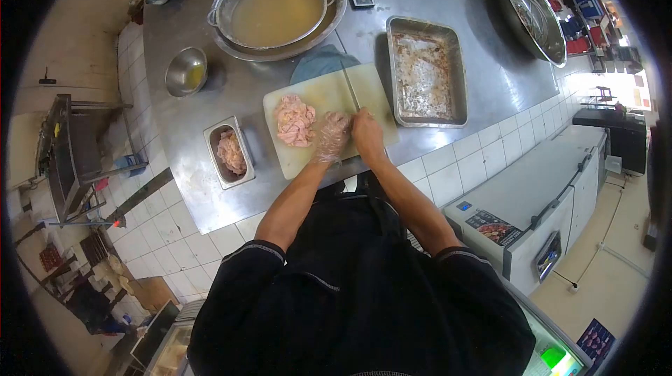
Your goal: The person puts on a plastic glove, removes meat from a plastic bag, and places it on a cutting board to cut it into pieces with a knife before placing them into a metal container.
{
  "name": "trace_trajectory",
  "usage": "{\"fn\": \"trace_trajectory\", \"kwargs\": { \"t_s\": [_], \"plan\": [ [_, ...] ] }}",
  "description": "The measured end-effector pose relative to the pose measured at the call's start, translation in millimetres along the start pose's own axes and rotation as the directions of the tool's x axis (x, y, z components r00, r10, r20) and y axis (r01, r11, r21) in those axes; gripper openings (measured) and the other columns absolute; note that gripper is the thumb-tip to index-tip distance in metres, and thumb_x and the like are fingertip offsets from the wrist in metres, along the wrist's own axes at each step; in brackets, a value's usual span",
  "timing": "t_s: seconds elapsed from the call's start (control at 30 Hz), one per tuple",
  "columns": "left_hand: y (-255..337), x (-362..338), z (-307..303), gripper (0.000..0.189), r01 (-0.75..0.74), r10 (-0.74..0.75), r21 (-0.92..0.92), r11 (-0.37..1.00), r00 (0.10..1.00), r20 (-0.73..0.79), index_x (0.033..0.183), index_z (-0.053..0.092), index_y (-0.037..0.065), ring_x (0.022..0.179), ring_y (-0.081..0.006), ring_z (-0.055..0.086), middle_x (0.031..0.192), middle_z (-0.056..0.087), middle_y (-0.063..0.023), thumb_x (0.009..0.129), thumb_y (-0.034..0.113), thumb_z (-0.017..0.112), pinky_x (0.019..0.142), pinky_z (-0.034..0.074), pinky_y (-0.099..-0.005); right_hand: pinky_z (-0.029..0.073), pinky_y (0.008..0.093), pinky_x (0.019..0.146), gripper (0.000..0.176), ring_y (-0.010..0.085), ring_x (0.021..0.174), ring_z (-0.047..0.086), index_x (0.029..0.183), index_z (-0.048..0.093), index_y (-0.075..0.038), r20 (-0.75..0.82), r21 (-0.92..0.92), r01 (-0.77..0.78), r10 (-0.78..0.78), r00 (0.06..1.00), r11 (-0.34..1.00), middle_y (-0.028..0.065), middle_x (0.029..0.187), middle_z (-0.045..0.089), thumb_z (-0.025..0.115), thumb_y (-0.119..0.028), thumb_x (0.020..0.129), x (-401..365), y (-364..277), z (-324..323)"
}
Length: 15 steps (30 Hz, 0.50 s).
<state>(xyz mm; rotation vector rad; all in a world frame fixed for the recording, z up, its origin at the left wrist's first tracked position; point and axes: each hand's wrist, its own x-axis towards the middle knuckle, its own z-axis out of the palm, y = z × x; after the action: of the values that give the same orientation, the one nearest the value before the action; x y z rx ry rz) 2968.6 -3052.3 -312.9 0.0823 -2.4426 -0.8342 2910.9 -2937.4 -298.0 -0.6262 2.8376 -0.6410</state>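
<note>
My right hand (367, 135) is wrapped round the handle of a knife (351, 88), whose blade points away over the cutting board (280, 153). In a clear plastic glove, my left hand (333, 132) rests on the board just left of the knife hand, its fingers curled; whether anything is under them is hidden. A pile of raw meat pieces (295, 121) lies on the board to the left of the gloved hand. Further left, a small metal container (243, 179) holds more raw meat (231, 152). A blue cloth (315, 62) shows at the board's far edge.
A metal tray (461, 89) with brown residue is right of the board. Behind stand a large basin (339, 9) holding a pot of cloudy liquid (276, 12) and a small scale (362, 0). A small bowl (185, 72) is at left, a large bowl (532, 19) at far right.
</note>
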Motion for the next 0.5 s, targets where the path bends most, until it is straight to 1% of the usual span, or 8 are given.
{"fn": "trace_trajectory", "kwargs": {
  "t_s": [0.1,0.2,0.3,0.4,0.5],
  "plan": [
    [-3.8,-1.8,-0.5,0.017,0.014,-0.017,0.043,0.999,0.997,0.072,0.091,0.07,0.011,0.08,-0.0316,0.059,0.079,0.058,-0.0089,0.074,0.009,0.068,0.071,0.047,-0.0454,0.058,0.0471,0.059,0.013,0.04,0.069,0.071,0.101,0.051,0.001,-0.044,-0.097,0.022,-0.027,0.999,0.995,0.0246,0.08,0.068,0.046,-0.011,0.097,5.4,1.8,14.0],
    [-6.6,-4.8,4.5,0.017,0.014,-0.018,0.058,0.998,0.997,0.069,0.092,0.07,0.011,0.081,-0.0315,0.058,0.079,0.057,-0.0091,0.076,0.01,0.067,0.071,0.047,-0.0453,0.058,0.0481,0.059,0.014,0.0413,0.07,0.07,0.104,0.051,0.002,-0.037,-0.093,0.059,-0.063,0.997,0.994,0.0248,0.076,0.068,0.046,-0.009,0.097,1.1,4.7,16.2],
    [-11.8,-7.8,10.6,0.017,-0.011,0.004,0.068,0.998,0.995,0.103,0.094,0.07,0.011,0.082,-0.0307,0.058,0.081,0.057,-0.0088,0.077,0.01,0.066,0.07,0.047,-0.0454,0.057,0.0497,0.061,0.016,0.0426,0.073,0.07,0.107,0.049,0.002,0.044,-0.07,-0.053,0.056,0.997,0.996,0.0256,0.077,0.067,0.045,-0.009,0.097,-11.2,-3.5,0.5],
    [-12.4,-9.1,11.0,0.019,-0.024,0.005,0.12,0.992,0.988,0.156,0.097,0.071,0.011,0.082,-0.03,0.059,0.081,0.058,-0.0084,0.079,0.009,0.066,0.071,0.048,-0.045,0.052,0.0559,0.062,0.015,0.0476,0.072,0.067,0.107,0.049,0.0,0.083,0.008,-0.098,0.097,0.992,0.995,0.0281,0.076,0.066,0.045,-0.01,0.097,-38.4,5.0,-8.1],
    [-17.3,-15.1,19.0,0.023,0.037,-0.06,0.154,0.987,0.987,0.148,0.101,0.073,0.013,0.085,-0.0301,0.06,0.083,0.059,-0.0082,0.08,0.009,0.066,0.074,0.049,-0.0452,0.051,0.0584,0.062,0.016,0.05,0.071,0.065,0.108,0.047,0.001,0.153,0.066,-0.106,0.095,0.984,0.992,0.0294,0.076,0.066,0.045,-0.01,0.097,-75.1,26.9,-5.3]
  ]
}}
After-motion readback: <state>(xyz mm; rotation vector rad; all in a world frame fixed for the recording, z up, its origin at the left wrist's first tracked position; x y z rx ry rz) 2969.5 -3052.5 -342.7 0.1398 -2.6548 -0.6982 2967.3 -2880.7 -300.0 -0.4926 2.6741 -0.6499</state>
